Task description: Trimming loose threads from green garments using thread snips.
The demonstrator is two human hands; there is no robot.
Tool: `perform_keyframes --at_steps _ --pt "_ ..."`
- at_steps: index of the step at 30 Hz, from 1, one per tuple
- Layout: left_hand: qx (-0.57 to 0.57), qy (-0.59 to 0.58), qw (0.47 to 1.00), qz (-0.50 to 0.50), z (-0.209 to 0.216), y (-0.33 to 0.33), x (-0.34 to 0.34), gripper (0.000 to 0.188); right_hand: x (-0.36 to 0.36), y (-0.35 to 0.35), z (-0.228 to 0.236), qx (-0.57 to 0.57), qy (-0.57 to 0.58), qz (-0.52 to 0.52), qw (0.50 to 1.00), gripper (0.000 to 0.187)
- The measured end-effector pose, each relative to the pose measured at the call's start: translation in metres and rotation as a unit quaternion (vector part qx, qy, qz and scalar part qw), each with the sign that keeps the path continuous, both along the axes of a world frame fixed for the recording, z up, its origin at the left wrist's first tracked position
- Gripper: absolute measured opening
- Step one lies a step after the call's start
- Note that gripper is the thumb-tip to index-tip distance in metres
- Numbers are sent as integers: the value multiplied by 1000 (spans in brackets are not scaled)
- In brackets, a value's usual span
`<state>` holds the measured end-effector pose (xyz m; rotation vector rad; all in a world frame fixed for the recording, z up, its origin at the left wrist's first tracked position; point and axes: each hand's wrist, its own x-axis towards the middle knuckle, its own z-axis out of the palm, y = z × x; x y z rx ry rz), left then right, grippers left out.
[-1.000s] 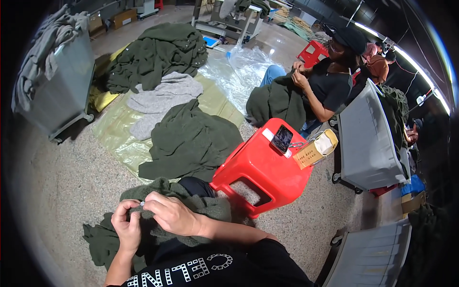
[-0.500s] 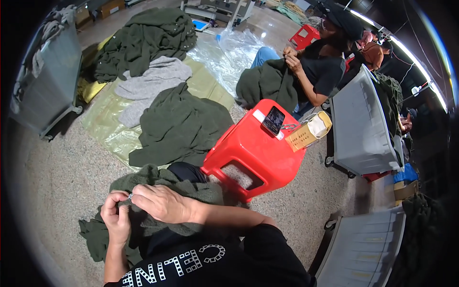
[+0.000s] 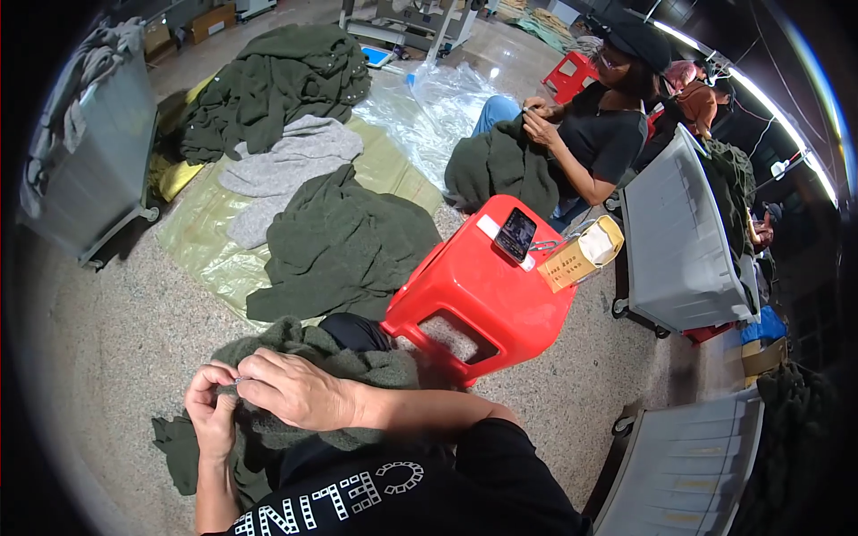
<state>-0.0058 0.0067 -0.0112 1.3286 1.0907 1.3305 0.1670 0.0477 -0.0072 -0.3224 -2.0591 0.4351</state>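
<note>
A dark green knit garment [image 3: 384,368] lies bunched over my lap, one end hanging toward the floor at the left. On its upper left part, my left hand [image 3: 213,411] is closed, thumb and fingers pinching the knit. Over the garment my right hand [image 3: 299,393] is closed too, its fingertips meeting those of the left. Between the fingertips shows a small silvery thing [image 3: 238,381], too small to name. The right hand's fingers hide part of the cloth beneath.
Ahead right stands a red stool [image 3: 483,295] with a phone [image 3: 516,235] and a yellow box [image 3: 581,256]. Green garments [image 3: 349,241] and a grey one [image 3: 295,156] lie on yellow sheeting. A co-worker [image 3: 594,134] handles green cloth. Wheeled bins [image 3: 675,232] stand at both sides.
My fingertips have shifted slightly down and left, and the silvery thing is more covered. The whole view has moved a little.
</note>
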Motion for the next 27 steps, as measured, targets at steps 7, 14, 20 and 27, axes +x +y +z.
perform_keyframes --at_steps 7,14,20,27 --pt "8 9 1000 -11 2 0 -3 13 -7 -10 -6 -152 65 8 986 33" --pt "-2 32 999 33 8 -6 -6 10 -11 -11 -2 -155 74 -3 985 36" --pt "6 53 998 40 11 -10 -7 11 -12 -11 -1 -119 56 11 991 38" --pt "33 83 996 26 6 -10 -6 10 -12 -12 -5 -103 9 11 995 39"
